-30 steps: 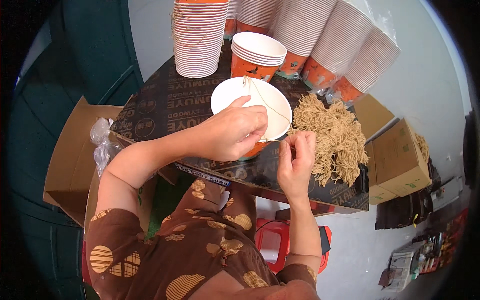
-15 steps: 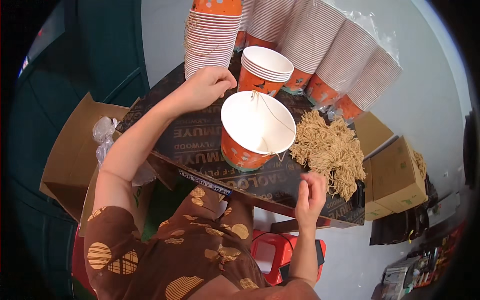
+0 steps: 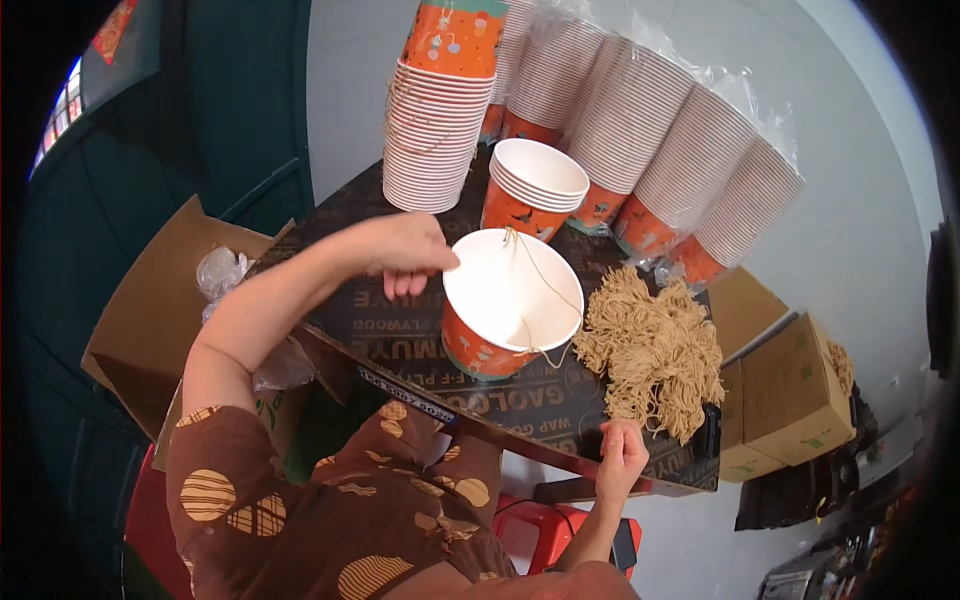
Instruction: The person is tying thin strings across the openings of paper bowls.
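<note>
where the left hand (image 3: 410,252) reaches the rim of a paper bucket (image 3: 478,345), at about ten o'clock on that rim, we record its thumb and forefinger drawn narrow, slightly blurred; whether they pinch the rim we cannot tell.

right hand (image 3: 622,447): at five o'clock from the bucket, by the near edge of the table (image 3: 345,215); fingers curled narrow. whether anything lies inside them we cannot tell.

paper bucket: one, upright on the table, mouth up, white within, orange without, green at the base. we note a thin tan cord (image 3: 536,270) fixed to it near twelve o'clock and near five o'clock, the length between lying over the mouth toward three o'clock.

further items, by the dial of that bucket:
twelve o'clock, just beyond: a short nest of buckets (image 3: 522,214), mouths up.
eleven o'clock: a tall inverted stack (image 3: 432,140), cords hanging at its side.
one o'clock: several tall stacks in clear plastic (image 3: 690,160).
between three and four o'clock: a loose heap of tan cords (image 3: 650,350); past it, off the table, a cardboard box (image 3: 790,400).
nine o'clock, off the table: an open carton (image 3: 145,315).
six o'clock, low down: a red stool (image 3: 548,545).
</note>
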Demonstrator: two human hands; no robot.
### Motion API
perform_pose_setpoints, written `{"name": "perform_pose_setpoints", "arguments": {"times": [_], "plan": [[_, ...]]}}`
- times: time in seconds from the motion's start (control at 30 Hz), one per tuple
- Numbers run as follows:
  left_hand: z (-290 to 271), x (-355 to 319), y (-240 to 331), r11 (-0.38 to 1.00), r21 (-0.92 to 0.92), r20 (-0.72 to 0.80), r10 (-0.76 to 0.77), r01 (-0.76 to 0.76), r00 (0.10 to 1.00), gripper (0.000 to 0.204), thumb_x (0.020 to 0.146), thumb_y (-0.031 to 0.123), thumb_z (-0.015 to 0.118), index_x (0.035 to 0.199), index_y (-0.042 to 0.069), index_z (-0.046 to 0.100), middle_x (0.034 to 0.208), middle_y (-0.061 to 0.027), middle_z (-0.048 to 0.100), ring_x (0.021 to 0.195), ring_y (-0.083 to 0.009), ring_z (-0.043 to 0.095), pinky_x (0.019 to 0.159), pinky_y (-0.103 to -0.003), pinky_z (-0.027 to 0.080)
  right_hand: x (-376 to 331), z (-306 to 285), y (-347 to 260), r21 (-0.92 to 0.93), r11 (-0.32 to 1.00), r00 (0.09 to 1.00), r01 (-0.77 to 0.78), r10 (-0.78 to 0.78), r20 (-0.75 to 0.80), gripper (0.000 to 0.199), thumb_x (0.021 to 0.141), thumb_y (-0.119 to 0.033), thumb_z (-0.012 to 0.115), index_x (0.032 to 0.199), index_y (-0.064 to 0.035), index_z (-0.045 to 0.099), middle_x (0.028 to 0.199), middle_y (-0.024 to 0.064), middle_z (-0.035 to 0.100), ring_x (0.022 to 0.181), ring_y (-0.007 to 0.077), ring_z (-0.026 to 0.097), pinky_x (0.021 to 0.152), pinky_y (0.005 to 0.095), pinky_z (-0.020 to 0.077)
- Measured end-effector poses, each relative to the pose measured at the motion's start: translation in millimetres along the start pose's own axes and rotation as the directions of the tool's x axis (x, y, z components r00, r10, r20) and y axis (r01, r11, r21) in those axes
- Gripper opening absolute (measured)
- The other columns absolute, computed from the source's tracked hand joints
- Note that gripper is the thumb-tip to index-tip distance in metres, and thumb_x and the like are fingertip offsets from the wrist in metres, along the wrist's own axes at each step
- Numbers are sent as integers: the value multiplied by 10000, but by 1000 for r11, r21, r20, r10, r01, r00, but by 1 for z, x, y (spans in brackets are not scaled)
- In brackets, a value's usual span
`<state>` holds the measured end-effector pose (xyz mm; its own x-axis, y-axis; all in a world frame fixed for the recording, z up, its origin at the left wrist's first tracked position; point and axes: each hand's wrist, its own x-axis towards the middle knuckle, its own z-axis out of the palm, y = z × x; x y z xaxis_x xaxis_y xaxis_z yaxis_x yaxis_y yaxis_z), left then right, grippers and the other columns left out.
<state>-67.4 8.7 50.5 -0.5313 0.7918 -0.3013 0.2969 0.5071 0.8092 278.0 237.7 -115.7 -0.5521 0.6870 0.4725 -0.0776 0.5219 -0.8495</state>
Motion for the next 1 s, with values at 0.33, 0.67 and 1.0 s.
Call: {"name": "perform_pose_setpoints", "arguments": {"times": [0.33, 0.67, 1.0], "plan": [[-36, -54, 1, 998, -30, -409, 36, -52, 912, 169, 759, 135, 595, 671, -10, 601, 542, -38, 523, 402, -121, 482, 340, -269, 406, -1, 2, 5, 7, 1000, 1000, 18, -18, 11, 173, 942, -36, 567, 809, 55, 629, 841, 106, 625, 803, 191, 578, 733, 298, 457], [-147, -81, 20, 371, 728, -651, 639, 576, 410, 155, 780, 95, 590, 782, -26, 686, 809, -244, 692, 780, -423, 693, 701, -489, 572, 1, 6, 2, -8, 995, 995, 97, -97, 14, 153, 924, -11, 566, 799, 60, 619, 842, 116, 628, 788, 190, 573, 727, 295, 456], [-273, 34, 108, 35, 622, -371, 893, 782, 255, 128, 782, 173, 613, 758, 120, 727, 784, -42, 714, 805, -240, 694, 584, -447, 501, -1, 2, -1, -29, 997, 998, 69, -69, 5, 158, 925, -19, 563, 801, 58, 624, 835, 123, 629, 786, 207, 575, 719, 307, 456]]}}
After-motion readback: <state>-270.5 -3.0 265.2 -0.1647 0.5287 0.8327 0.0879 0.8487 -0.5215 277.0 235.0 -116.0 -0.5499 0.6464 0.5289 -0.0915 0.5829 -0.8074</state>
